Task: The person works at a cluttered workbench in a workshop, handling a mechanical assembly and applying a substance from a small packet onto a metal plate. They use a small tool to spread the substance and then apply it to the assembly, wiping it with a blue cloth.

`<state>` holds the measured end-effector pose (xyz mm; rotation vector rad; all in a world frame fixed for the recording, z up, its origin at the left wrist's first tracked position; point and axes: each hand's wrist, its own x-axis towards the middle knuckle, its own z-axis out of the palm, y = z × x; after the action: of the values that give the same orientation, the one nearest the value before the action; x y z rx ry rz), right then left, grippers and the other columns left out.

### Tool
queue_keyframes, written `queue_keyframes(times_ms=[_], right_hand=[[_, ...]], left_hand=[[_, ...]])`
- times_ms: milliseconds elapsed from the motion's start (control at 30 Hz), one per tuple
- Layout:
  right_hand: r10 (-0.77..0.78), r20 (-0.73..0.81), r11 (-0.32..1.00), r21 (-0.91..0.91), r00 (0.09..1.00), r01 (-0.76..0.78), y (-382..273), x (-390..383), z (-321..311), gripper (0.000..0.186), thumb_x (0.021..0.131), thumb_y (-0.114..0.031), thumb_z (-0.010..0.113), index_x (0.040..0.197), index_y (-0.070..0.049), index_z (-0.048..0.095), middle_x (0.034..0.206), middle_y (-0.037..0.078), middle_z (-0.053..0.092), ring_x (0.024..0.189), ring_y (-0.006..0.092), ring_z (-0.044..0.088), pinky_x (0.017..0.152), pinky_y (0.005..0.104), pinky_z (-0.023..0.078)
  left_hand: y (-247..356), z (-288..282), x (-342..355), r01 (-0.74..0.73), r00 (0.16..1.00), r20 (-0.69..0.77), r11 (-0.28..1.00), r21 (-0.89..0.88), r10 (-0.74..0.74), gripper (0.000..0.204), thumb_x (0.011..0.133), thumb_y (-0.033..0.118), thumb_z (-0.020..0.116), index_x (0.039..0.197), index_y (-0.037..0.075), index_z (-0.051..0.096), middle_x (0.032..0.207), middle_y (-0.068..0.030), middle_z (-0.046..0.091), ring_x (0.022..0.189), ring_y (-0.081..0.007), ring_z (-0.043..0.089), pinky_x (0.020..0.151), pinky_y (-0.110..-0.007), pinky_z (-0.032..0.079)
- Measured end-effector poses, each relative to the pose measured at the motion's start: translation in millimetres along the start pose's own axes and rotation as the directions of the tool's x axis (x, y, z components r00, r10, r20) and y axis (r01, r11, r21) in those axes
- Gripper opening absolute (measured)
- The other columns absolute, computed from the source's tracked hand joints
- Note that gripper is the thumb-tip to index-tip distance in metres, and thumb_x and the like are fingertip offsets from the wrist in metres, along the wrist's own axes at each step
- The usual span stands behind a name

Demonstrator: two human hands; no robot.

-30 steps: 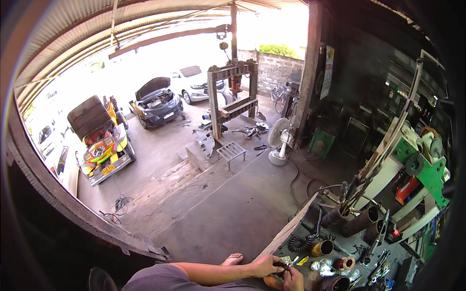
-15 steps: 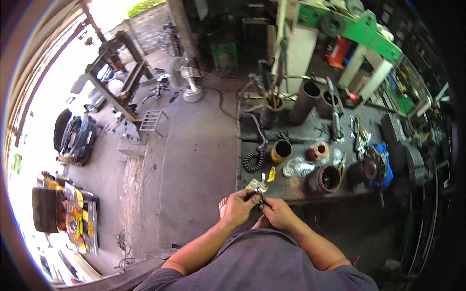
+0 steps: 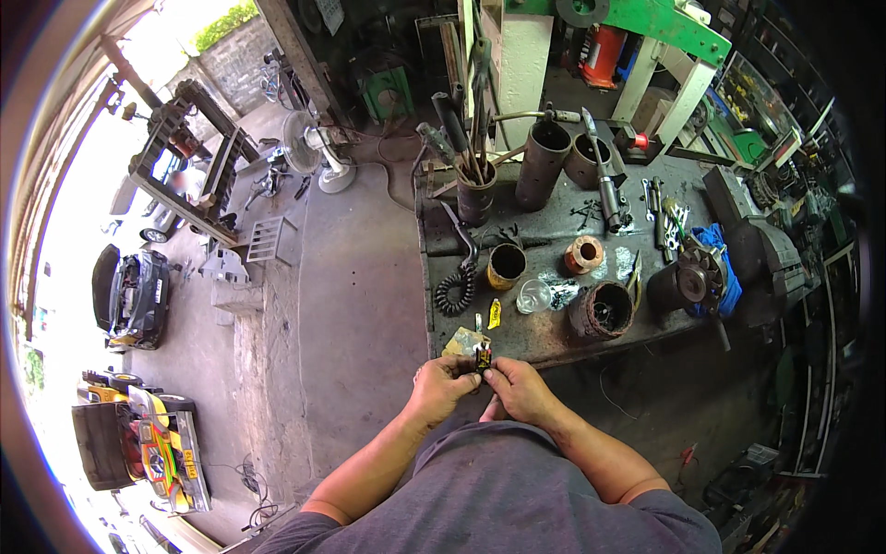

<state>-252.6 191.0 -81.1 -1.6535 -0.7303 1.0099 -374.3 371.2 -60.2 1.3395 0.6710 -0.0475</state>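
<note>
Small black item sits between the fingertips of left hand and right hand, each grip pinching it; desk lies ahead. Judged light; stiffness undetermined. Best held by its sides.

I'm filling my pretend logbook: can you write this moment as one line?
left hand: holds small black-and-yellow thing | right hand: holds it too | on bench: yellow packet, rusty can
</note>
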Motion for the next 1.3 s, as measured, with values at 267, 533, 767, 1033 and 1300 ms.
queue_keyframes(times_ms=[267, 533, 767, 1033, 1300], right_hand=[[0.065, -0.038, 0.988, 0.139, 0.997, -0.060, -24.8, -3.9, 11.3, 0.020, 0.114, -0.015, 0.066, 0.114, 0.003, 0.074, 0.094, 0.013, 0.077, 0.086, 0.0178, 0.067, 0.082, 0.0403, 0.056], [0.315, 0.022, 0.916, 0.253, 0.949, -0.311, -38.8, -1.0, -0.9, 0.020, 0.113, -0.016, 0.066, 0.114, 0.002, 0.075, 0.087, 0.010, 0.073, 0.088, 0.0143, 0.068, 0.081, 0.0377, 0.057], [-0.117, -0.084, 0.993, -0.022, 0.990, 0.115, -38.3, 3.1, 1.3, 0.018, 0.110, -0.014, 0.067, 0.112, 0.002, 0.075, 0.083, 0.011, 0.072, 0.078, 0.0183, 0.071, 0.072, 0.0397, 0.058], [0.269, -0.035, 0.954, 0.145, 0.962, -0.262, -48.5, -1.9, -6.9, 0.018, 0.108, -0.012, 0.067, 0.110, 0.004, 0.075, 0.098, 0.023, 0.077, 0.090, 0.0357, 0.076, 0.085, 0.0496, 0.059], [-0.159, -0.079, 0.965, -0.223, 0.984, 0.138, -47.5, -7.8, -8.9, 0.017, 0.107, -0.015, 0.073, 0.104, 0.001, 0.070, 0.098, 0.024, 0.073, 0.091, 0.0476, 0.071, 0.082, 0.0516, 0.058]], left_hand=[[-19.0, -3.9, 10.6, 0.063, 0.996, -0.061, 0.998, -0.026, -0.065, 0.021, 0.100, 0.000, 0.075, 0.119, -0.008, 0.077, 0.107, -0.0088, 0.080, 0.095, -0.0145, 0.074, 0.088, -0.031, 0.060], [-1.1, -1.8, 3.5, -0.067, 0.998, -0.003, 0.998, 0.011, 0.067, 0.026, 0.105, 0.002, 0.076, 0.128, -0.009, 0.078, 0.113, -0.0099, 0.082, 0.099, -0.0134, 0.074, 0.087, -0.030, 0.060], [2.6, -7.1, 5.9, -0.001, 0.999, 0.032, 1.000, 0.003, 0.000, 0.019, 0.105, 0.002, 0.076, 0.121, -0.006, 0.079, 0.107, -0.0061, 0.080, 0.094, -0.0113, 0.071, 0.083, -0.030, 0.058], [2.7, 3.7, 1.9, -0.131, 0.991, 0.017, 0.978, 0.164, 0.130, 0.024, 0.105, 0.002, 0.076, 0.127, -0.007, 0.079, 0.112, -0.0085, 0.082, 0.099, -0.0114, 0.072, 0.089, -0.029, 0.059], [0.4, -2.8, -7.6, -0.122, 0.992, 0.032, 0.979, 0.163, 0.118, 0.024, 0.102, 0.006, 0.080, 0.123, -0.005, 0.080, 0.108, -0.0065, 0.084, 0.098, -0.0117, 0.074, 0.087, -0.031, 0.060]])
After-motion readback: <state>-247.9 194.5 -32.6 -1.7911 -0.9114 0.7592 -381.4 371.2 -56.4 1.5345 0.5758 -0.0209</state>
